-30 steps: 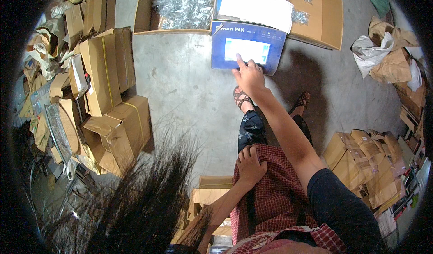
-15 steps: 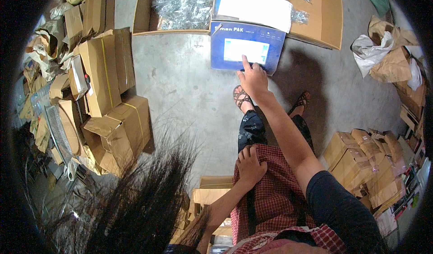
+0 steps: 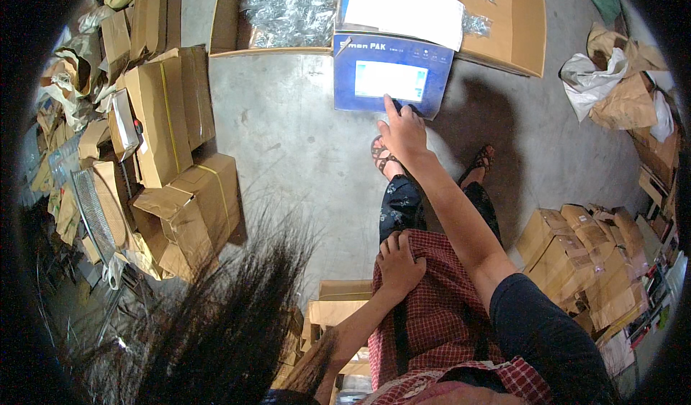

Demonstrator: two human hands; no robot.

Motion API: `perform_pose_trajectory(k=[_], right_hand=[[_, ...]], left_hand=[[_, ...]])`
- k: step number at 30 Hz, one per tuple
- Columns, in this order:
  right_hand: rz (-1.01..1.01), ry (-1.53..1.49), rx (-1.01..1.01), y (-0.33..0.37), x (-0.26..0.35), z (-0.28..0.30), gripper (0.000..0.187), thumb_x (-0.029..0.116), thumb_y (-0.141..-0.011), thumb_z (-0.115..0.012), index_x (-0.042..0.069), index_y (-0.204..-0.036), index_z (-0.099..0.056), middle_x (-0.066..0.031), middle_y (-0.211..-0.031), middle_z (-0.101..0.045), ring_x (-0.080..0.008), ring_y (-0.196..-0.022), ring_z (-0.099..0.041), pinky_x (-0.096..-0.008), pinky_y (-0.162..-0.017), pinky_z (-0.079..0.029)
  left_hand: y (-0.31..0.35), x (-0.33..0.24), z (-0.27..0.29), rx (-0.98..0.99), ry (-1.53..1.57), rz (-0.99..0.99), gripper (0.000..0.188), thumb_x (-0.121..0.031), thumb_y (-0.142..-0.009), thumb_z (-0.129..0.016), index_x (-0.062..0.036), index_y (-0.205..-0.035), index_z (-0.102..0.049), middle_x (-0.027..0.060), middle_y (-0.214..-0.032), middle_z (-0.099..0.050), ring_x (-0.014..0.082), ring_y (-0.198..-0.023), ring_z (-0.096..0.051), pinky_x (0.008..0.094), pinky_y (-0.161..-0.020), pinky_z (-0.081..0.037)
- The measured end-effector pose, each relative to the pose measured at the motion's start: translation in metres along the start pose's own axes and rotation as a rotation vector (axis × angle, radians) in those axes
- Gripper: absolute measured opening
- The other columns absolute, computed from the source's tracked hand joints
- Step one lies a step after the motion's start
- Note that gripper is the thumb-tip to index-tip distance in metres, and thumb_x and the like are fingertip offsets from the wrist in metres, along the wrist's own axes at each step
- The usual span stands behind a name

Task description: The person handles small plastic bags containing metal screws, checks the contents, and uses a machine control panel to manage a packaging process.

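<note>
Right hand (image 3: 405, 133) extended, index finger (image 3: 391, 108) pointing, left hand (image 3: 400, 264) palm-down

Grey concrete floor (image 3: 302, 167), brightly lit towards the top; stacked cardboard boxes (image 3: 156, 110) left; taped cartons (image 3: 565, 254) lower right.

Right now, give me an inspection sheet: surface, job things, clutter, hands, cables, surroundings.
Surface: scuffed grey concrete floor
Job things: blue boxy machine, lit white screen on its front, white paper sheet on top; open brown cardboard carton of shiny clear-plastic packets at left
Clutter: crumpled white plastic sack, far right
Hands: right hand, index finger extended at screen's lower edge, contact unclear; left hand on red checked garment
Cables: nothing seen
Surroundings: brown cardboard boxes, left and lower right
</note>
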State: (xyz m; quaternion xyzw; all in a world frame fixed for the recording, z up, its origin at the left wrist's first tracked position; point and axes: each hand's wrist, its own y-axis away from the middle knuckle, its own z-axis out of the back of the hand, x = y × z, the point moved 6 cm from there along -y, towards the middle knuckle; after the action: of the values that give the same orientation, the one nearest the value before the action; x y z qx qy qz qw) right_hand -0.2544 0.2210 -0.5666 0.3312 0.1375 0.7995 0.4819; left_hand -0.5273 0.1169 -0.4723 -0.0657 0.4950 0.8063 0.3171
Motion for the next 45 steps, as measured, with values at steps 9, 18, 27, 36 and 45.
perform_pose_trajectory(k=[9,18,27,36,45], right_hand=[[0.009,-0.004,-0.008,0.002,0.002,-0.002,0.065,0.029,-0.091,-0.065,0.012,-0.147,-0.04,-0.0241,-0.115,-0.058,-0.0388,-0.11,-0.058,-0.0481,-0.096,-0.043],[0.027,-0.003,-0.056,0.001,0.005,0.003,0.063,0.028,-0.09,-0.066,0.009,-0.145,-0.042,-0.0245,-0.115,-0.058,-0.0393,-0.109,-0.059,-0.0478,-0.096,-0.044],[0.02,0.016,-0.079,0.0,0.003,0.0,0.064,0.029,-0.089,-0.067,0.009,-0.145,-0.043,-0.0251,-0.115,-0.059,-0.0393,-0.109,-0.06,-0.0476,-0.096,-0.045],[0.013,0.012,-0.045,-0.002,0.003,-0.001,0.064,0.029,-0.09,-0.066,0.009,-0.146,-0.041,-0.0258,-0.115,-0.058,-0.0401,-0.11,-0.059,-0.0483,-0.096,-0.045],[0.046,-0.03,-0.064,-0.002,0.008,0.005,0.064,0.027,-0.091,-0.066,0.007,-0.146,-0.041,-0.025,-0.113,-0.058,-0.0389,-0.107,-0.059,-0.0484,-0.094,-0.045]], left_hand=[[-0.003,-0.01,0.014,0.064,0.055,0.022,0.073,-0.028,-0.074,-0.067,-0.0095,-0.139,-0.04,0.0185,-0.136,-0.043,0.0393,-0.126,-0.041,0.0586,-0.101,-0.036],[-0.003,-0.009,0.015,0.111,0.031,0.041,0.076,-0.029,-0.074,-0.067,-0.0076,-0.14,-0.038,0.0204,-0.137,-0.042,0.0399,-0.128,-0.04,0.0591,-0.102,-0.036],[-0.004,-0.01,0.018,0.121,0.039,0.033,0.075,-0.03,-0.075,-0.067,-0.008,-0.14,-0.038,0.0196,-0.139,-0.041,0.0394,-0.129,-0.039,0.0583,-0.103,-0.034],[-0.003,-0.008,0.015,0.082,0.034,0.024,0.076,-0.028,-0.074,-0.066,-0.0072,-0.142,-0.037,0.0196,-0.138,-0.042,0.0395,-0.127,-0.04,0.0583,-0.102,-0.035],[-0.004,-0.008,0.014,0.104,0.072,0.038,0.072,-0.028,-0.073,-0.066,-0.0064,-0.137,-0.04,0.02,-0.137,-0.042,0.0396,-0.126,-0.041,0.0584,-0.101,-0.036]])
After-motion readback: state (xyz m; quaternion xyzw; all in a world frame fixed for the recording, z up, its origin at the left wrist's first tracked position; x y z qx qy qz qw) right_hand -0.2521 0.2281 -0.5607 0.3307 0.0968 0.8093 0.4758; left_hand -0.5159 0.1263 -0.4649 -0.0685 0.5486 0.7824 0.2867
